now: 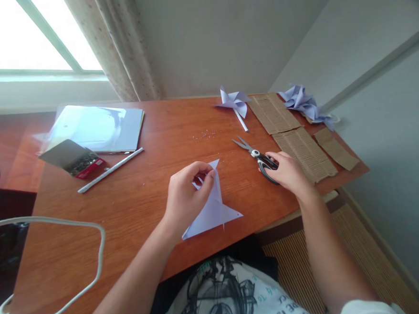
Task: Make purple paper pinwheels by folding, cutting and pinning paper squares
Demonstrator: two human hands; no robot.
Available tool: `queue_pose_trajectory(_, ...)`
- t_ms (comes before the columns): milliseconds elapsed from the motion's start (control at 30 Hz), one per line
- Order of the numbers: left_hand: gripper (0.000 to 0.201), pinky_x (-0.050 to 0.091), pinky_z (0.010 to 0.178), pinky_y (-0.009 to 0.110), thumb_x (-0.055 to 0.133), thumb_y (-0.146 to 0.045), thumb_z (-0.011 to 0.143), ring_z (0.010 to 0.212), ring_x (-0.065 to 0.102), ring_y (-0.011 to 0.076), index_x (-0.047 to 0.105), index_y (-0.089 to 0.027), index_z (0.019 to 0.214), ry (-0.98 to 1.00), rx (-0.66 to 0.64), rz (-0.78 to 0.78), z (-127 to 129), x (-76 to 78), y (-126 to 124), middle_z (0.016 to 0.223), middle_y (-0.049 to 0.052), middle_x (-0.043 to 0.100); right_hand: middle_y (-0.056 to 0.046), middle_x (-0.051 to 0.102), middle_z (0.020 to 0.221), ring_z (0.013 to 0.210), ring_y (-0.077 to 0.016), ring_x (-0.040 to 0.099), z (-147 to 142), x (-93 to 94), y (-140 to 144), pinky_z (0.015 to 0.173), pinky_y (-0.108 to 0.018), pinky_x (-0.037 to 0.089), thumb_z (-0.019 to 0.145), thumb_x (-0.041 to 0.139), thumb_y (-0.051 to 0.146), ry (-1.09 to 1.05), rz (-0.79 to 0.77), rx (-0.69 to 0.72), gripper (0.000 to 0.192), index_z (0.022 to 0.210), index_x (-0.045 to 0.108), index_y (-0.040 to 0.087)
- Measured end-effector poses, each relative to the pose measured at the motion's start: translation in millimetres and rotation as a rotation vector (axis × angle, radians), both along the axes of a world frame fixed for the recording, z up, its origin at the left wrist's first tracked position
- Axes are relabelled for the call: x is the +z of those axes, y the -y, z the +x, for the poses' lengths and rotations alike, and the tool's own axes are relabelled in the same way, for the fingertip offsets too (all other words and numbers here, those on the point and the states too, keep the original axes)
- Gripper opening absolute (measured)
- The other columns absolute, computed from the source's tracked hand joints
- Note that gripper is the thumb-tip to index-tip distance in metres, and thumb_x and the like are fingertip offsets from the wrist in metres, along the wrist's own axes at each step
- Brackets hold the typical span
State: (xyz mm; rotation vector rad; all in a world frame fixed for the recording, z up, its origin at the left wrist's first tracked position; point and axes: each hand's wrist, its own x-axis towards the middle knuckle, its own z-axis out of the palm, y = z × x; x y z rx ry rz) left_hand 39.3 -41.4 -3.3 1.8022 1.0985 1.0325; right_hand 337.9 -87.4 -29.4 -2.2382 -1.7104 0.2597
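Note:
A sheet of pale lilac paper (213,216), cut into pointed flaps, lies near the table's front edge. My left hand (186,192) is closed over its upper part, thumb and forefinger pinching a flap and hiding some of the sheet. To the right, my right hand (285,171) grips the black handles of a pair of scissors (255,154). The scissor blades are slightly apart and point toward the back of the table. A paper pinwheel (235,101) on a white stick lies farther back.
Corrugated cardboard pieces (294,144) cover the right side, with more folded lilac paper (302,103) behind. At left are a rolled paper stick (112,171), a small open box (78,159) and a plastic-covered stack of paper (100,129). A white cable (101,250) loops over the left front.

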Motion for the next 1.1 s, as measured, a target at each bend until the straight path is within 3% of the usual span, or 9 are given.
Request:
queue_pose_trajectory(467, 0.011, 0.049, 0.059, 0.022, 0.063, -0.020, 0.087, 0.060, 0.060, 0.0110, 0.067, -0.018, 0.078, 0.006, 0.008, 0.007, 0.5, -0.8, -0.1, 0.070, 0.000, 0.070, -0.013, 0.068, 0.105, 0.094, -0.0291, 0.067, -31.5, 3.1, -10.5, 0.087, -0.044, 0.054, 0.083, 0.066, 0.034, -0.061, 0.067, 0.064, 0.036, 0.115, 0.070, 0.016)
queue_pose_trajectory(600, 0.010, 0.049, 0.060, 0.022, 0.062, -0.021, 0.088, 0.061, 0.061, 0.0112, 0.068, -0.018, 0.080, 0.015, 0.005, -0.003, -0.1, -3.3, -0.3, 0.072, 0.001, 0.070, -0.014, 0.069, 0.110, 0.103, -0.0306, 0.066, -68.6, 22.5, -7.5, 0.094, -0.048, 0.052, 0.089, 0.065, 0.031, -0.068, 0.240, 0.099, 0.029, 0.115, 0.068, 0.018)
queue_pose_trajectory(667, 0.009, 0.048, 0.059, 0.021, 0.062, -0.021, 0.088, 0.061, 0.060, 0.0109, 0.068, -0.018, 0.081, 0.028, 0.006, -0.001, -0.5, -4.7, -0.5, 0.072, 0.000, 0.070, -0.011, 0.070, 0.111, 0.103, -0.0269, 0.067, -94.0, 33.9, -1.4, 0.093, -0.043, 0.054, 0.093, 0.062, 0.033, -0.235, 0.315, 0.181, 0.026, 0.116, 0.066, 0.021)
queue_pose_trajectory(800, 0.008, 0.048, 0.059, 0.021, 0.062, -0.019, 0.087, 0.061, 0.061, 0.0107, 0.068, -0.018, 0.081, 0.054, 0.005, 0.003, -1.1, -6.3, -1.4, 0.072, 0.000, 0.070, -0.007, 0.071, 0.110, 0.098, -0.0223, 0.068, -138.1, 45.7, 10.6, 0.089, -0.037, 0.057, 0.090, 0.068, 0.033, -0.492, 0.270, 0.331, 0.031, 0.120, 0.063, 0.024)
queue_pose_trajectory(967, 0.008, 0.050, 0.061, 0.022, 0.063, -0.020, 0.087, 0.063, 0.063, 0.0120, 0.068, -0.018, 0.083, 0.056, 0.013, -0.017, -1.2, -7.3, -3.3, 0.075, 0.002, 0.072, -0.006, 0.074, 0.110, 0.094, -0.0203, 0.071, -154.2, 36.3, 13.6, 0.089, -0.036, 0.059, 0.089, 0.061, 0.016, -0.549, 0.276, 0.301, 0.034, 0.122, 0.063, 0.024)
queue_pose_trajectory(1100, 0.007, 0.051, 0.061, 0.022, 0.064, -0.022, 0.087, 0.065, 0.063, 0.0125, 0.069, -0.018, 0.084, 0.056, 0.011, -0.019, -1.0, -7.0, -3.4, 0.076, 0.002, 0.072, -0.007, 0.076, 0.110, 0.097, -0.0218, 0.073, -153.4, 29.0, 11.8, 0.090, -0.037, 0.060, 0.091, 0.056, 0.015, -0.552, 0.309, 0.252, 0.028, 0.115, 0.068, 0.024)
